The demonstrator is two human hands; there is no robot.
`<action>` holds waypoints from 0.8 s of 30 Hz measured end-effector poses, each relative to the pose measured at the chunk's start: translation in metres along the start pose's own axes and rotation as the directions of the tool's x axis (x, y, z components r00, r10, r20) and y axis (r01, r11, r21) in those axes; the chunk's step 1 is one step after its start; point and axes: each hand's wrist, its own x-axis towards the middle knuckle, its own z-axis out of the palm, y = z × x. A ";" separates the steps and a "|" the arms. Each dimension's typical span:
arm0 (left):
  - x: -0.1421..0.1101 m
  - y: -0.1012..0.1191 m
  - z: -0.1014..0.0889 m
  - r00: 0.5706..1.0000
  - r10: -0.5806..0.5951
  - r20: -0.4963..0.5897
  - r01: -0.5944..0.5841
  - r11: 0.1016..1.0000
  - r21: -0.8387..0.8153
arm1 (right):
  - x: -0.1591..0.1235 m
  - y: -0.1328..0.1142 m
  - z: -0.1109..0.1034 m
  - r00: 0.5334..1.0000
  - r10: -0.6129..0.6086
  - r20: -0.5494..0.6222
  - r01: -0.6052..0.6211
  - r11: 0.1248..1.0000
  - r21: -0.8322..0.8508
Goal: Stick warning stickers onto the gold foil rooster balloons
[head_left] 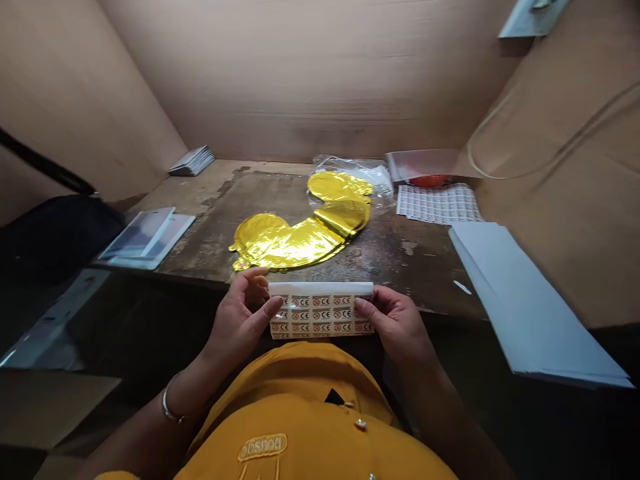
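Note:
A sheet of small CE stickers (pixel 321 313) is stretched between my two hands, just in front of the table's near edge. Its upper edge shows a blank white strip. My left hand (pixel 245 307) pinches the sheet's left side, thumb on the printed face. On the right side my right hand (pixel 400 320) grips it the same way, with the fingers behind it hidden. Just beyond the sheet, shiny gold foil balloons (pixel 300 241) lie flat and overlapping on the worn dark table (pixel 210 200).
Clear sleeves (pixel 150 237) lie at the left edge, with a stack of folded papers (pixel 193 161) behind. At the back right are a plastic bag (pixel 383 177), another sticker sheet (pixel 440 203) and a red object (pixel 429 181). White sheets (pixel 530 300) overhang the right edge. A cable (pixel 550 163) hangs there.

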 end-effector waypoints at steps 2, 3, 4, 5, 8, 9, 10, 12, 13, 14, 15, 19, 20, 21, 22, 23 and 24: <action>-0.004 -0.004 -0.015 1.000 0.009 -0.011 -0.009 0.999 0.042 | 0.008 0.003 0.015 1.000 0.005 0.007 -0.005 1.000 -0.029; -0.004 -0.008 -0.023 1.000 0.000 -0.015 0.001 0.998 0.062 | 0.012 0.005 0.023 1.000 0.007 0.007 -0.006 0.999 -0.049; -0.004 -0.011 -0.031 0.999 0.006 -0.051 -0.001 0.996 0.088 | 0.017 0.007 0.031 1.000 0.012 0.005 -0.012 0.997 -0.071; -0.002 -0.016 -0.040 0.993 0.033 -0.115 -0.019 0.993 0.119 | 0.021 0.010 0.040 1.000 0.020 0.002 -0.020 0.996 -0.091; 0.008 -0.028 -0.068 0.965 0.083 -0.251 -0.047 0.988 0.144 | 0.034 0.015 0.068 0.998 0.058 0.003 -0.057 0.990 -0.130; 0.012 -0.032 -0.078 0.974 0.032 -0.224 -0.010 0.995 0.099 | 0.037 0.015 0.078 0.997 0.076 0.006 -0.074 0.987 -0.143; 0.016 -0.034 -0.086 0.986 -0.043 -0.162 0.050 0.998 0.037 | 0.041 0.016 0.089 0.996 0.093 0.006 -0.091 0.983 -0.156; 0.022 -0.039 -0.102 0.985 -0.171 -0.036 0.169 0.983 -0.068 | 0.047 0.017 0.111 0.993 0.119 -0.009 -0.118 0.974 -0.191; 0.024 -0.041 -0.109 0.980 -0.199 -0.011 0.197 0.975 -0.104 | 0.050 0.018 0.122 0.992 0.124 -0.021 -0.126 0.970 -0.208; 0.025 -0.043 -0.115 0.979 -0.204 -0.019 0.199 0.971 -0.132 | 0.053 0.020 0.133 0.992 0.124 -0.033 -0.128 0.967 -0.220; 0.025 -0.045 -0.122 0.981 -0.189 -0.047 0.180 0.972 -0.150 | 0.055 0.021 0.143 0.992 0.121 -0.041 -0.127 0.966 -0.224; 0.028 -0.054 -0.147 0.993 -0.071 -0.089 0.064 0.995 -0.081 | 0.064 0.029 0.176 0.993 0.110 -0.032 -0.114 0.975 -0.192; 0.030 -0.055 -0.153 0.995 -0.069 -0.071 0.066 0.997 -0.047 | 0.065 0.029 0.183 0.993 0.119 -0.010 -0.119 0.977 -0.175; 0.032 -0.055 -0.158 0.995 -0.083 -0.056 0.082 0.996 -0.019 | 0.066 0.030 0.189 0.991 0.131 0.015 -0.127 0.980 -0.154; 0.034 -0.055 -0.162 0.993 -0.109 -0.053 0.109 0.994 -0.003 | 0.067 0.030 0.194 0.989 0.143 0.035 -0.138 0.982 -0.130; 0.037 -0.055 -0.165 0.988 -0.141 -0.057 0.142 0.990 0.001 | 0.066 0.030 0.197 0.988 0.146 0.041 -0.141 0.984 -0.109; 0.038 -0.054 -0.167 0.983 -0.171 -0.068 0.171 0.985 -0.003 | 0.065 0.029 0.200 0.991 0.129 0.029 -0.125 0.987 -0.101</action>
